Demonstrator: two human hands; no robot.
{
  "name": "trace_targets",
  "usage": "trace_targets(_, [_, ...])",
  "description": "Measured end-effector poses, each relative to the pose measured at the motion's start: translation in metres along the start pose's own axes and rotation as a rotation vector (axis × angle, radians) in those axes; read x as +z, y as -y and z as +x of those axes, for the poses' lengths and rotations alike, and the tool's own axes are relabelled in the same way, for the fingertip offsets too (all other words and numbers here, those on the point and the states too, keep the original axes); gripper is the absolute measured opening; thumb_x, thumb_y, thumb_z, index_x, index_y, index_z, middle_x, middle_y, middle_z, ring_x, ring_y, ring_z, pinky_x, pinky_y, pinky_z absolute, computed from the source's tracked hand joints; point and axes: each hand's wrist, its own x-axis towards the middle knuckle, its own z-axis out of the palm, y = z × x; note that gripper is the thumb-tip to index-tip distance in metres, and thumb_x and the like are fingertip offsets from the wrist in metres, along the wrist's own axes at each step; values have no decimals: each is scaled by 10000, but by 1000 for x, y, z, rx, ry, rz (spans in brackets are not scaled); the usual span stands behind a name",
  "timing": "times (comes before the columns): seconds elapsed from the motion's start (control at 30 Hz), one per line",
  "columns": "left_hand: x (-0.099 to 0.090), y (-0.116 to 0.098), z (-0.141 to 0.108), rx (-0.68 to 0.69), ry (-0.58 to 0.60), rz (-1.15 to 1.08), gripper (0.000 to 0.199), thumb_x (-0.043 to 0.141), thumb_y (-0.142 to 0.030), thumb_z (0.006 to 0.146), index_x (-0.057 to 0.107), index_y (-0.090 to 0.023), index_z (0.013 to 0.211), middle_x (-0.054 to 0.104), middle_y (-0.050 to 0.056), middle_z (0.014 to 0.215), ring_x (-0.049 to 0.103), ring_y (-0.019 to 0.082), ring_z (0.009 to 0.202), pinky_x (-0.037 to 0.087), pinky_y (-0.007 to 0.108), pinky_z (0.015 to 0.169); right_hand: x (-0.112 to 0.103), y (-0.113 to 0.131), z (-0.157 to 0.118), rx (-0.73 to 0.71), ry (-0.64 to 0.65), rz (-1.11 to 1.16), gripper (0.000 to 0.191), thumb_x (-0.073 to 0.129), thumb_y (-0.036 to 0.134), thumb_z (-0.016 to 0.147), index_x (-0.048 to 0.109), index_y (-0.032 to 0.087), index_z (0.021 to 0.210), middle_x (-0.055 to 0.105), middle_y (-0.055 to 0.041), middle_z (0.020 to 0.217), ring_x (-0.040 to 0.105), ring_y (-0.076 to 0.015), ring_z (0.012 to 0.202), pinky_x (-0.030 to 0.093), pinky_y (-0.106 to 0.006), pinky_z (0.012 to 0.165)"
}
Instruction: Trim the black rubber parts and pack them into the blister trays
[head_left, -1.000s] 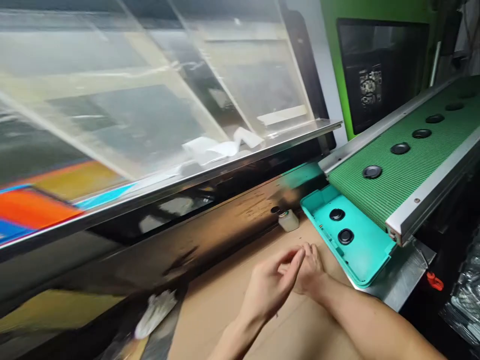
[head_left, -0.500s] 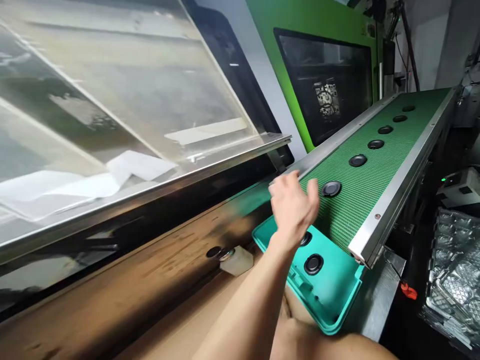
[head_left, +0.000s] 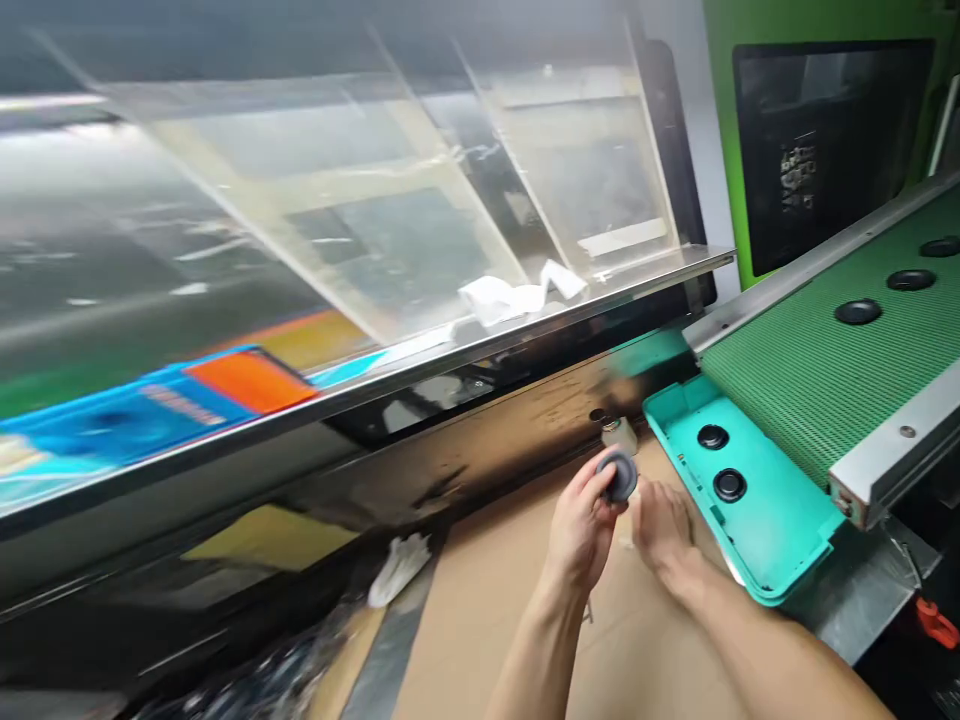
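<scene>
A round dark disc is pinched between the thumb and fingers of my left hand, over the brown cardboard. Close to the disc's right side is my right hand, its fingers curled; what they hold, if anything, is hidden. Two black discs, an upper one and a lower one, lie in the teal tray at the end of the green conveyor belt. More black discs rest on the belt.
Behind my hands stands a small whitish bottle. A metal ledge runs across, with white paper and a blue and orange packet above it. A white glove lies at lower left.
The view has swung left. The hand that was raised open beside the belt is now low over the cardboard. Both hands are now close together, with a disc in the left.
</scene>
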Motion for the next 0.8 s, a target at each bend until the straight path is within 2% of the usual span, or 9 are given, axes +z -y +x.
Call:
trace_targets(0.1, [-86, 46, -20, -192, -267, -177, 264, 773, -222, 723, 741, -164, 978, 746, 31, 890, 661, 108, 698, 499, 179, 564, -5, 6, 5, -6, -65, 140, 439, 305, 260, 1017, 480, 147, 1403, 663, -144, 1223, 621, -263, 1108, 474, -390, 960])
trace_targets(0.13, [-104, 59, -24, -221, -311, -251, 220, 768, -172, 718, 741, -155, 936, 744, 32, 870, 670, 107, 704, 513, 176, 578, -5, 9, 3, -32, -82, 200, 455, 323, 274, 1011, 459, 145, 1425, 645, -146, 1277, 614, -257, 1143, 475, -379, 972])
trace_targets(0.2, [-124, 79, -31, -245, -325, -383, 163, 743, -117, 740, 731, -151, 899, 742, 36, 874, 690, 124, 748, 558, 204, 640, -2, 16, -5, -77, -86, 328, 477, 359, 319, 1002, 446, 153, 1440, 621, -133, 1344, 607, -237, 1188, 481, -350, 989])
trace_targets(0.33, [-126, 89, -37, -280, -151, -566, 122, 671, -187, 866, 712, -144, 973, 739, 79, 999, 705, 185, 906, 597, 345, 854, 9, 32, -28, -174, 118, 364, 455, 432, 404, 1001, 507, 236, 1417, 699, -65, 1239, 667, -206, 1107, 502, -293, 930])
trace_targets(0.4, [-123, 87, -39, -324, -33, -654, 230, 606, -303, 928, 707, -113, 1010, 730, 126, 1047, 697, 230, 982, 575, 404, 933, 13, 39, -33, -195, 205, 203, 445, 458, 411, 1003, 524, 278, 1423, 736, -59, 1147, 696, -221, 1036, 502, -299, 882])
trace_targets(0.5, [-123, 87, -39, -324, 67, -755, 355, 483, -378, 980, 697, -100, 1031, 715, 164, 1118, 665, 284, 1103, 535, 475, 1003, 19, 50, -31, -127, 195, -78, 490, 422, 448, 1026, 467, 292, 1488, 754, -85, 1045, 718, -258, 952, 496, -326, 816])
trace_targets(0.63, [-128, 91, -36, -316, -56, -777, 319, 421, -286, 992, 691, -116, 1004, 715, 155, 1148, 655, 276, 1147, 519, 478, 1035, 29, 73, -31, -83, 249, -300, 573, 374, 475, 1037, 350, 237, 1558, 749, -131, 995, 725, -293, 858, 498, -357, 754])
trace_targets(0.7, [-132, 92, -34, -345, -72, -780, 325, 423, -294, 993, 688, -112, 1042, 711, 158, 1168, 662, 276, 1142, 525, 468, 1032, 33, 83, -34, -130, 317, -330, 590, 395, 477, 1031, 326, 239, 1566, 746, -138, 1008, 724, -285, 829, 495, -358, 763])
trace_targets(0.8, [-135, 91, -31, -344, -85, -791, 346, 411, -295, 1003, 677, -99, 1104, 719, 160, 1149, 673, 262, 1122, 532, 434, 1023, 36, 91, -36, -103, 313, -330, 581, 375, 485, 1039, 324, 238, 1562, 745, -134, 997, 721, -269, 858, 486, -354, 809])
